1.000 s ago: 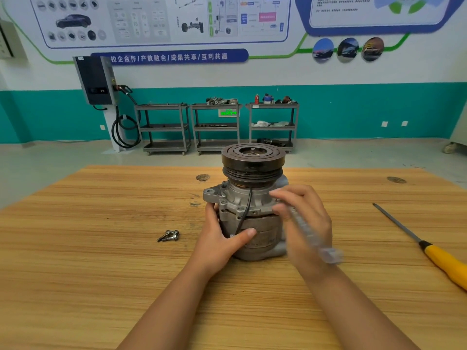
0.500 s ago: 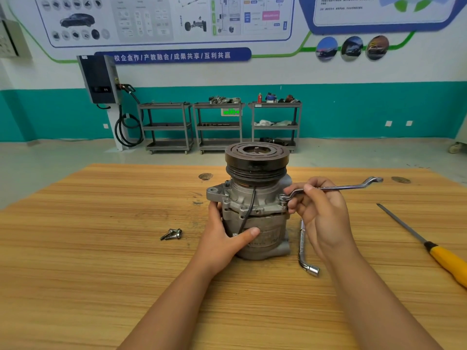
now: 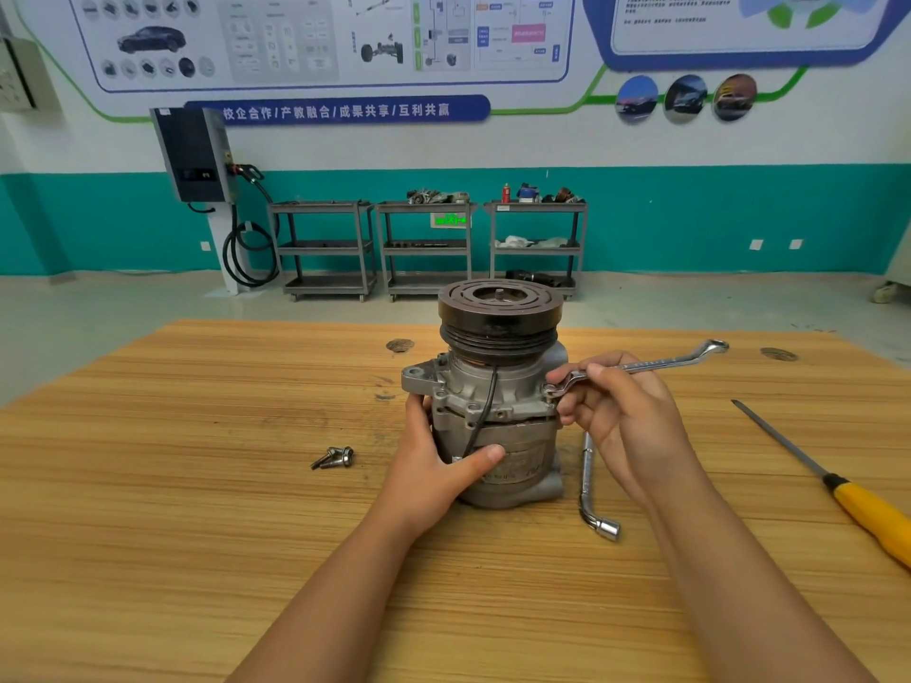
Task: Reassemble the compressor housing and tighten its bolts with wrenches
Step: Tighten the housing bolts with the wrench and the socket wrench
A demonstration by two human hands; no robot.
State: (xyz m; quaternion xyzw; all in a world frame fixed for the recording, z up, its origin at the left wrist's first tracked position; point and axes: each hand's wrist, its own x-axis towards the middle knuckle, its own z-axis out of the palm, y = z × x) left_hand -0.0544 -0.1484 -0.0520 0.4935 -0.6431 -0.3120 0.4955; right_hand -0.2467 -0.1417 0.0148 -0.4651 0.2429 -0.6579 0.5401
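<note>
Wrench (image 3: 641, 363) barely swung; my right fingers (image 3: 597, 372) pinch it, left fingers (image 3: 485, 456) grip compressor (image 3: 503, 386). Risk: ring slipping, rounding bolt (image 3: 548, 388).

The right hand (image 3: 626, 426) hides the upper end of the L-shaped wrench (image 3: 587, 485).

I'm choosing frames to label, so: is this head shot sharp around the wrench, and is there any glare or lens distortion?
Head view: the right hand, ring wrench and compressor are sharp, with no motion smear; the light is soft and even, with only small glints on the L-shaped socket wrench; the wide lens makes the wall charger lean.
</note>
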